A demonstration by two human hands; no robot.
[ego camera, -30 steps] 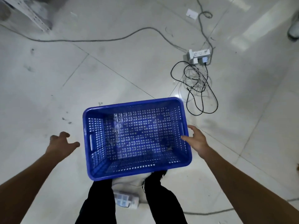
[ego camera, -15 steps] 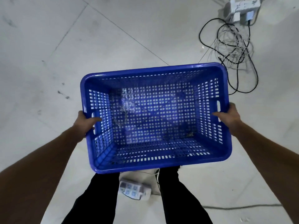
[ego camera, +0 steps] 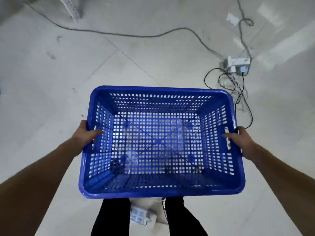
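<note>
A blue perforated plastic basket (ego camera: 160,90) fills the middle of the head view, held up off the floor in front of my legs. Nothing lies inside it. My left hand (ego camera: 85,135) grips its left handle slot, thumb hooked over the rim into the basket. My right hand (ego camera: 240,141) grips the right handle slot the same way. Both forearms reach in from the lower corners.
White tiled floor lies below. A white power strip (ego camera: 237,63) with a tangle of black cables (ego camera: 238,92) sits at the right. A long grey cable (ego camera: 119,34) crosses the far floor. Another power strip (ego camera: 139,215) lies between my legs. A metal rack leg (ego camera: 73,9) stands far left.
Both hands went from open beside the basket on the floor to gripping its side handles. The basket has come up off the floor toward me, and the view has tilted up.
</note>
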